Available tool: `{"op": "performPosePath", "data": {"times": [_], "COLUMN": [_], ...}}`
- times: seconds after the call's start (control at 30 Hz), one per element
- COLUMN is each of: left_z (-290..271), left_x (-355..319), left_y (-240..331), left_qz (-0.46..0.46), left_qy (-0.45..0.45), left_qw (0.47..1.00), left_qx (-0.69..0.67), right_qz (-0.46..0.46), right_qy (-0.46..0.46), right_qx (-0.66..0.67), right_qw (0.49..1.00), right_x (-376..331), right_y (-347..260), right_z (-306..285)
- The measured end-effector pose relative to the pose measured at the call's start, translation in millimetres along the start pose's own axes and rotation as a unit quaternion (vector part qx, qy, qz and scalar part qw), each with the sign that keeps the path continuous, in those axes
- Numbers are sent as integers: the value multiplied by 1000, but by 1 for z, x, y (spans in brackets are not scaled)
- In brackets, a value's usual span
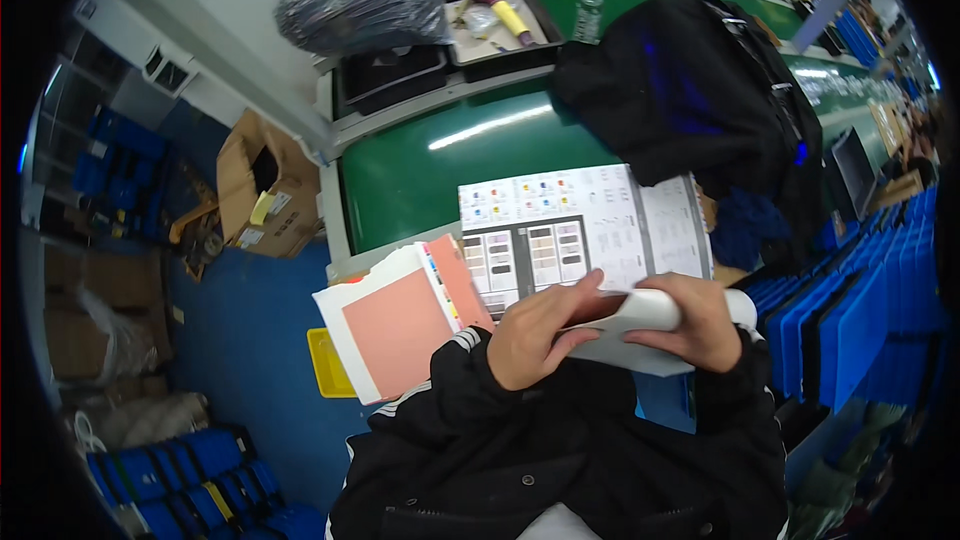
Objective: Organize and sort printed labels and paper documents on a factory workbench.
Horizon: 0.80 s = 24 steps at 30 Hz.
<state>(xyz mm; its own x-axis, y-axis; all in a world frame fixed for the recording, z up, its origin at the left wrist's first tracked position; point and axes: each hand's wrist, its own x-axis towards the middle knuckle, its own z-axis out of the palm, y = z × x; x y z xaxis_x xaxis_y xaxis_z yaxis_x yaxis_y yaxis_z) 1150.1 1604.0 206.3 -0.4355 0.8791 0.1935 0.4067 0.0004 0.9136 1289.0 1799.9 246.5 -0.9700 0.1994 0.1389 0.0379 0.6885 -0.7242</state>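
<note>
Fingers [583, 290] holding curled paper [645, 312], swatch-printed sheet [600, 230] beyond, lettering [612, 205] unreadable

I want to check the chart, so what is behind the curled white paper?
Beyond the curled white paper, the printed sheet shows coloured pictures and dark-framed swatches. Its near right part is covered by the paper, left hand and right hand, and cannot be seen.

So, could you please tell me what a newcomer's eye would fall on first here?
Probably the salmon-pink printed sheet, bright at the left of the person's sleeves. Next might come the curled white sheet between the left hand and right hand, low in the middle. The large black cloth item also stands out against the green tabletop, at upper right.
</note>
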Motion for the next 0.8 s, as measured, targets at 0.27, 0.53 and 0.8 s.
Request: {"op": "performPosePath", "data": {"times": [0.27, 0.53, 0.8], "left_z": [-8, -14, 3], "left_x": [-8, -6, 9], "left_y": [-61, -51, -44], "left_qz": [-5, -67, -33], "left_qy": [282, 262, 343], "left_qw": [957, 939, 887], "left_qx": [-69, -210, -307], "right_qz": [46, 84, 130], "right_qy": [185, 319, 315], "right_qx": [48, 144, 169], "right_qw": [981, 933, 925], "right_x": [-15, -27, -31], "right_y": [2, 11, 11], "right_z": [-10, -3, -13]}}
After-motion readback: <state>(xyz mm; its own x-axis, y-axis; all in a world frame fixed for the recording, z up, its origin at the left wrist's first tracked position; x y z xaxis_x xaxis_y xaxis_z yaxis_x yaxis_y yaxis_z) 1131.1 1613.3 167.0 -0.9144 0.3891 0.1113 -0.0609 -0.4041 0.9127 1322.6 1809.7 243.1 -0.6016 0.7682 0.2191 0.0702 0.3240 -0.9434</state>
